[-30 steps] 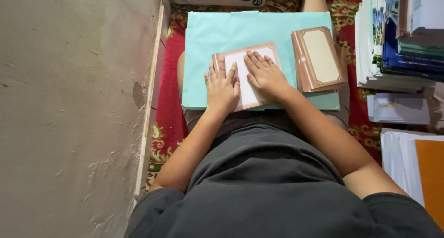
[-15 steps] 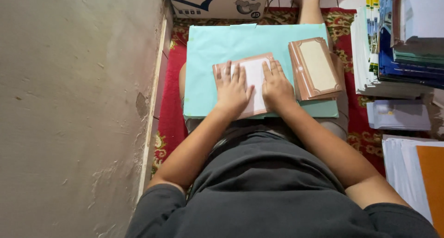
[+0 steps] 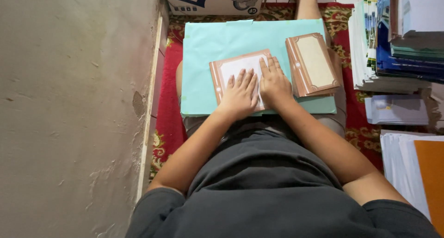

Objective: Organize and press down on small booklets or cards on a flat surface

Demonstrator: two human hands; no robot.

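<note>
From the head view, the brown-bordered cover lay opened flat on the teal board across the person's lap, seemingly mid-pressing, its white sheet not yet free of the palms. A finished-looking brown book rested at three o'clock of it, just beside. The left hand and right hand were both spread flat, fingers extended, pressing the cover, grasping nothing.

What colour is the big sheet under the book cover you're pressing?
Pale turquoise, plain; the sheet shows best in the head view, beneath both hands.
</note>
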